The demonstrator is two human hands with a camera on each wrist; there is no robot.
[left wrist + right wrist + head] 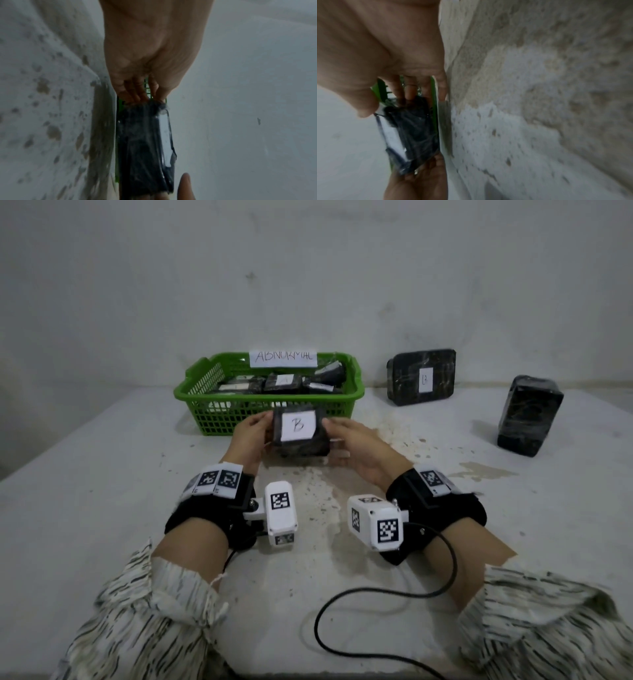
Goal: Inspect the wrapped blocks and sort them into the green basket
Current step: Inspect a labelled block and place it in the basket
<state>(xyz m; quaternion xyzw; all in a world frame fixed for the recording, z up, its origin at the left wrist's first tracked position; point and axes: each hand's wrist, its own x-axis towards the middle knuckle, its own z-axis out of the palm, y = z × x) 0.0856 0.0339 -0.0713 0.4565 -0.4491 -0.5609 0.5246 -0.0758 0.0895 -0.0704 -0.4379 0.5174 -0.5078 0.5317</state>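
Gripping the wrapped block [300, 433] between both hands, my left hand [249, 440] and right hand [359, 446] pinch its ends. The green basket [205, 392] sits just beyond them.

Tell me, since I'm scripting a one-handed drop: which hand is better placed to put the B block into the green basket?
Left, narrowly. Both hands, left hand and right hand, hold the B block, but the green basket lies ahead and leftward.

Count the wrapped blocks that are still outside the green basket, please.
3. One is held between the left hand and right hand; two stand at the table's far right. None seems hidden.
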